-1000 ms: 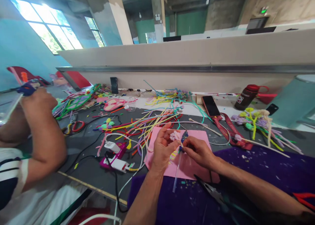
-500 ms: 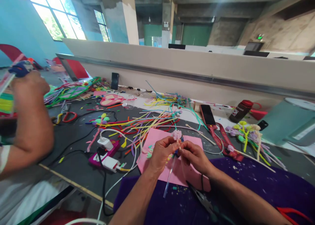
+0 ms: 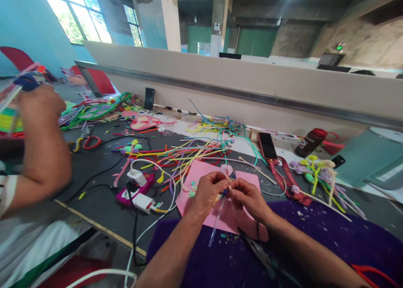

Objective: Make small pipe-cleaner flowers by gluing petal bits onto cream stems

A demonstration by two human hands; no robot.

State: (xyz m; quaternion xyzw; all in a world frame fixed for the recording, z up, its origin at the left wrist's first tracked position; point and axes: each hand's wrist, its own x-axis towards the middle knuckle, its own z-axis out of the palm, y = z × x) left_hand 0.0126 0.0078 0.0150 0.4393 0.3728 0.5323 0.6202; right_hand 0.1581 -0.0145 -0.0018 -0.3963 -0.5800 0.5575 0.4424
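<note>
My left hand [image 3: 206, 194] pinches the stem of a pale pink fuzzy flower [image 3: 226, 169], which looks made of pipe cleaner and stands up above my fingertips. Close against it, my right hand [image 3: 248, 197] is closed with thumb and fingers on a thin pale strand at the same stem; my fingers hide most of the join. Beneath both hands lies a pink sheet [image 3: 231, 221]. A thin clear rod [image 3: 216, 227] slants across its lower edge, below the hands. Pliers [image 3: 261, 254] rest on the dark purple cloth [image 3: 302, 246] near my right forearm.
Loose pipe cleaners [image 3: 192, 153] spread behind the sheet. A purple power strip [image 3: 135, 193] with white chargers and cables sits at left, near red-handled scissors [image 3: 91, 142]. A phone [image 3: 267, 146], bottle [image 3: 311, 142] and teal bin [image 3: 368, 158] stand rightward. A co-worker's arm [image 3: 45, 141] occupies the far left.
The view has shifted slightly. Both my hands stay together at the flower's stem, with only small finger movement. The co-worker's raised hand remains at about the same place.
</note>
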